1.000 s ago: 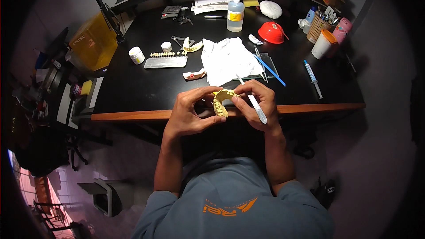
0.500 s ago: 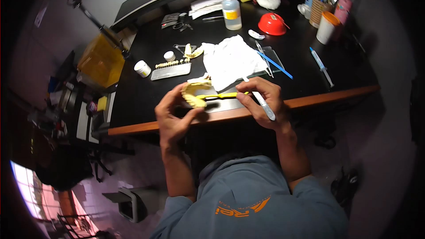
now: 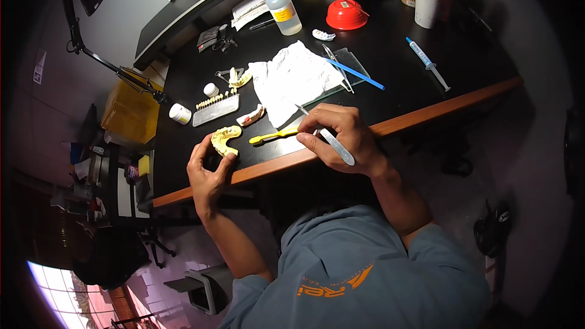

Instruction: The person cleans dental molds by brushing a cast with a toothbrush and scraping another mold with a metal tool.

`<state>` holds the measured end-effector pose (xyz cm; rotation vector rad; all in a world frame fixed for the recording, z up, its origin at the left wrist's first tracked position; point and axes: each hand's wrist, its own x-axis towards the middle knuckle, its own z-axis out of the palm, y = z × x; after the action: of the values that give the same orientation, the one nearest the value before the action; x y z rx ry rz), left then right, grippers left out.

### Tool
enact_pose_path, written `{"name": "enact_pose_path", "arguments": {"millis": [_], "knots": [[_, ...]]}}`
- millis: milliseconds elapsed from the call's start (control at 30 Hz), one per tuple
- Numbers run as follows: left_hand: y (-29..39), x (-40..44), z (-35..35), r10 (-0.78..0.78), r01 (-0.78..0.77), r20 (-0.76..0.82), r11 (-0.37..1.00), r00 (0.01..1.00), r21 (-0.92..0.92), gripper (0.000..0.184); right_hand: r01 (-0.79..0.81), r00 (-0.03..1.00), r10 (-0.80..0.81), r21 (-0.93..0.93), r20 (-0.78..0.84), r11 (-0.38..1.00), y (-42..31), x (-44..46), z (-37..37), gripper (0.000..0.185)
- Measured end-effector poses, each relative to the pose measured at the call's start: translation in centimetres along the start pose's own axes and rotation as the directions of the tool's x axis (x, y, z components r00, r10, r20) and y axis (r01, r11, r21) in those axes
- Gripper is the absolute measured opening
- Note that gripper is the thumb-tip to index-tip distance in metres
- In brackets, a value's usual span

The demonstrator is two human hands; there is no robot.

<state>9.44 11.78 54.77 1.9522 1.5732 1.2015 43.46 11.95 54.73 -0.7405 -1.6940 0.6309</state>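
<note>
My left hand (image 3: 210,173) has its fingers and thumb closed round a yellow dental cast (image 3: 223,141), an arch with a row of teeth, near the desk's front edge. In my right hand (image 3: 341,137) is a slim yellow toothbrush (image 3: 275,136), its head pointing left and apart from the cast. A metal instrument with a flat silver handle (image 3: 337,147) also sits in that hand, its pointed tip sticking out above the fingers. Just beyond the brush lies a pinkish-white dental piece (image 3: 250,116) with red marks. A crumpled white cloth (image 3: 292,76) is spread behind it.
Toward the left are a tooth shade guide (image 3: 216,111), white jars (image 3: 180,113) and another cast (image 3: 239,78). Farther back stand a clear bottle (image 3: 284,15) and a red bowl (image 3: 347,14). A blue stick (image 3: 359,75) and a syringe (image 3: 428,64) lie right. The wooden edge (image 3: 445,105) runs in front.
The toothbrush has come away from the cast. My left hand has moved left and lower with the cast, uncovering the pinkish-white piece on the desk. The camera view has also shifted.
</note>
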Motion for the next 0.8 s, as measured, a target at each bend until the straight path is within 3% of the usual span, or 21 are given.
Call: {"name": "enact_pose_path", "arguments": {"millis": [133, 333, 500, 600, 667, 700, 733, 800], "knots": [[-0.8, 0.2, -0.4, 0.011, -0.012, 0.006, 0.980, 1.000, 0.199, 0.061, 0.014, 1.000, -0.014, 0.001, -0.003, 1.000, -0.1, 0.0, -0.1, 0.010], [-0.9, 0.7, 0.2, -0.063, 0.076, -0.056, 0.957, 0.996, 0.282, 0.058, 0.004, 1.000, -0.004, 0.014, 0.007, 1.000, -0.1, 0.0, -0.1, 0.009], [-0.7, 0.1, 0.8, 0.027, 0.045, -0.215, 0.945, 0.976, 0.325, 0.064, 0.017, 1.000, -0.016, 0.021, -0.012, 1.000, -0.1, -0.1, -0.1, 0.010], [0.4, -0.6, 1.2, 0.180, -0.073, -0.413, 0.963, 0.893, 0.261, 0.044, 0.020, 1.000, -0.019, 0.023, -0.022, 1.000, 0.0, -0.1, 0.0, 0.010], [0.3, -1.4, 1.6, 0.155, -0.142, -0.467, 0.988, 0.871, 0.063, 0.015, 0.016, 1.000, -0.015, 0.026, -0.019, 1.000, 0.1, -0.2, 0.1, 0.010], [0.2, -1.8, 1.7, 0.132, -0.180, -0.470, 0.982, 0.873, -0.057, 0.009, 0.019, 1.000, -0.018, 0.021, -0.022, 1.000, 0.1, -0.2, 0.0, 0.010], [0.6, -2.0, 2.0, 0.109, -0.214, -0.471, 0.961, 0.875, -0.175, 0.018, 0.023, 0.999, -0.022, 0.017, -0.023, 1.000, 0.0, -0.2, 0.0, 0.010], [1.5, -2.1, 2.7, 0.149, -0.241, -0.406, 0.952, 0.902, -0.187, 0.029, 0.027, 0.999, -0.027, 0.017, -0.023, 0.999, 0.0, -0.1, 0.1, 0.010]]}}
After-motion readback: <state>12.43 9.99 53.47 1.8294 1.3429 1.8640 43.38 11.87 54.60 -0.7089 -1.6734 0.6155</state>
